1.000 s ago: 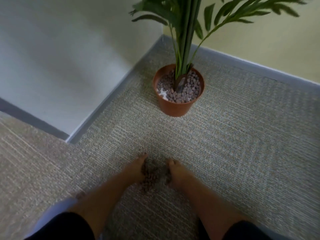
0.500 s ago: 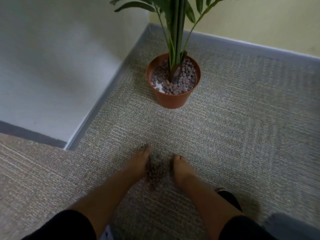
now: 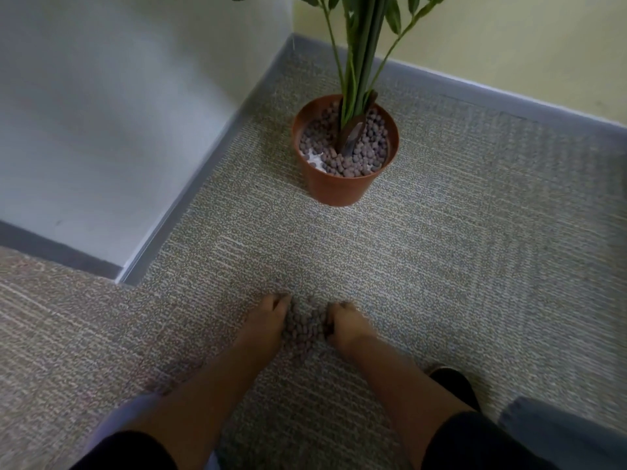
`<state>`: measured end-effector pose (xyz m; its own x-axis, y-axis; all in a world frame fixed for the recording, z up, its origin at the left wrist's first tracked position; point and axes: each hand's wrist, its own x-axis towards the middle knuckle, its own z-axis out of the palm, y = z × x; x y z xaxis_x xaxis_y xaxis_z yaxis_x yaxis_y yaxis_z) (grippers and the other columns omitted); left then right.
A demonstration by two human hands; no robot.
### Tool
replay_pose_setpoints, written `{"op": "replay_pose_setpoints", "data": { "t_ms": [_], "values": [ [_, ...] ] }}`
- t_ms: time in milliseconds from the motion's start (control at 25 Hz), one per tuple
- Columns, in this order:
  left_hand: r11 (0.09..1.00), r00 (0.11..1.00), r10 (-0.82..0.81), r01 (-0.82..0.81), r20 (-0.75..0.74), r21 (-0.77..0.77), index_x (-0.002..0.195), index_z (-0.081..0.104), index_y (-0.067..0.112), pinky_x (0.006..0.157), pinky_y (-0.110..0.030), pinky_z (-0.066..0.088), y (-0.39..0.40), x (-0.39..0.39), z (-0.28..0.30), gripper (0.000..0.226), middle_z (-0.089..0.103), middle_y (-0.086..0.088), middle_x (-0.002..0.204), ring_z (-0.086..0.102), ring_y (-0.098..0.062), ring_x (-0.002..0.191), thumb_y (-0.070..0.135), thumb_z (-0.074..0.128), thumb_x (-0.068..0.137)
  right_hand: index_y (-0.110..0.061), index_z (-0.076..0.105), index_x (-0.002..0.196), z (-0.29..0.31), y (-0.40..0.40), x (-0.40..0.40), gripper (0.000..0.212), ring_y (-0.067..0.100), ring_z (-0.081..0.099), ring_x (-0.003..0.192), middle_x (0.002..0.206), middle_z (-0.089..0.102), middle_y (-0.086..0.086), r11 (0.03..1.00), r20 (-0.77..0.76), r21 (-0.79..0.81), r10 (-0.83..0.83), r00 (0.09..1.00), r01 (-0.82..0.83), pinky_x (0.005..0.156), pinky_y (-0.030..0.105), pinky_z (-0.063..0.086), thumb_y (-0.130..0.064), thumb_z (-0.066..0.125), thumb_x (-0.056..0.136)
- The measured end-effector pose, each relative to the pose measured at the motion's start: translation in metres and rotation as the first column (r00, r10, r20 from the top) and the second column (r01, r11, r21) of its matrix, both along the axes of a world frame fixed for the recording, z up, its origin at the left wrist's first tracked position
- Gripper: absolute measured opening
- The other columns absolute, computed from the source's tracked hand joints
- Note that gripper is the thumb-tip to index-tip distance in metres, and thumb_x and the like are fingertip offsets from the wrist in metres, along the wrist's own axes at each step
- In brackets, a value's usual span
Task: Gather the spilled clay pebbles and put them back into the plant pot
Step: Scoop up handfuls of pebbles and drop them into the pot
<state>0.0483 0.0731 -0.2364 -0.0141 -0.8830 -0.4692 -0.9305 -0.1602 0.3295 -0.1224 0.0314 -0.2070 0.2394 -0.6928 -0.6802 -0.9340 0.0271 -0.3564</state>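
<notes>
Looking down, we see the carpet (image 3: pixel 441 266) first: a grey-beige looped weave that fills most of the view and runs into a corner of the room. A pale wall (image 3: pixel 101 113) stands at our left with a grey skirting board (image 3: pixel 190 195) along its foot, and a yellowish wall (image 3: pixel 509 45) closes the far side above a matching grey strip. Nothing lies on the carpet between our hands and the corner.

Next in size is the plant (image 3: pixel 359 56), its green stems rising out of the top edge of the view. It grows from a brown plastic pot (image 3: pixel 336 189) that stands upright on the carpet near the corner, well apart from our hands. Inside, brownish-grey pebbles cover most of the surface around the stem, and a white patch shows at the near left of the rim.

Nearer to us, a dark shoe (image 3: pixel 454 385) and a grey trouser leg (image 3: pixel 556 432) show at the lower right.

Our two bare forearms reach forward from dark sleeves. Our left hand (image 3: pixel 268 320) and right hand (image 3: pixel 344 325) rest edge-down on the carpet, fingers held together and slightly cupped, with a narrow gap between them. The spilled pebbles (image 3: pixel 305 325) sit heaped in that gap, touching both hands. Neither hand grips anything.
</notes>
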Motion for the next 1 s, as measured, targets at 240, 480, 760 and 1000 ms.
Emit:
{"op": "replay_pose_setpoints", "data": {
  "t_ms": [240, 480, 760, 1000],
  "values": [
    [0.993, 0.993, -0.107, 0.109, 0.047, -0.054, 0.143, 0.029, 0.017, 0.106, -0.036, 0.037, -0.007, -0.008, 0.01, 0.054, 0.035, -0.009, 0.142, 0.043, -0.028, 0.126, 0.012, 0.042, 0.092, -0.015, 0.039, 0.133, -0.004, 0.006, 0.003, 0.054, 0.036, 0.056, 0.113, 0.132, 0.042, 0.018, 0.998, 0.05, -0.045, 0.05, 0.997, -0.048, 0.096, 0.034, 0.048, -0.013, 0.058, 0.083],
    [0.995, 0.995, -0.093, 0.093, 0.032, -0.023, 0.119, 0.046, 0.008, 0.089, -0.036, 0.043, -0.011, -0.006, 0.015, 0.031, 0.042, -0.014, 0.126, 0.05, -0.031, 0.111, 0.011, 0.044, 0.088, -0.014, 0.053, 0.118, -0.008, 0.001, 0.002, 0.043, 0.032, 0.058, 0.109, 0.124, 0.048, 0.015, 0.998, 0.056, -0.054, 0.046, 0.997, -0.043, 0.092, 0.031, 0.048, -0.016, 0.064, 0.076],
    [0.998, 0.984, 0.034, -0.042, -0.174, -0.044, 0.097, 0.054, 0.003, 0.072, -0.028, 0.037, -0.013, -0.002, 0.004, 0.013, 0.042, -0.011, 0.099, 0.053, -0.026, 0.085, 0.009, 0.049, 0.086, -0.019, 0.052, 0.07, -0.006, -0.006, 0.003, 0.017, 0.023, 0.059, 0.073, 0.084, 0.065, 0.015, 0.969, 0.193, 0.025, -0.246, 0.95, 0.246, 0.07, 0.027, 0.046, -0.006, 0.062, 0.076],
    [0.572, 0.16, 0.731, -0.674, -0.664, 0.467, 0.063, 0.048, 0.012, 0.049, -0.025, 0.045, -0.038, -0.027, 0.028, 0.031, 0.046, -0.008, 0.06, 0.052, -0.009, 0.044, -0.005, 0.043, 0.088, -0.014, 0.054, 0.072, 0.023, -0.037, 0.022, 0.025, 0.007, 0.053, 0.052, 0.067, 0.053, 0.001, 0.338, 0.31, 0.77, -0.939, 0.146, 0.541, 0.042, 0.014, 0.048, 0.0, 0.041, 0.088]
  ]
}}
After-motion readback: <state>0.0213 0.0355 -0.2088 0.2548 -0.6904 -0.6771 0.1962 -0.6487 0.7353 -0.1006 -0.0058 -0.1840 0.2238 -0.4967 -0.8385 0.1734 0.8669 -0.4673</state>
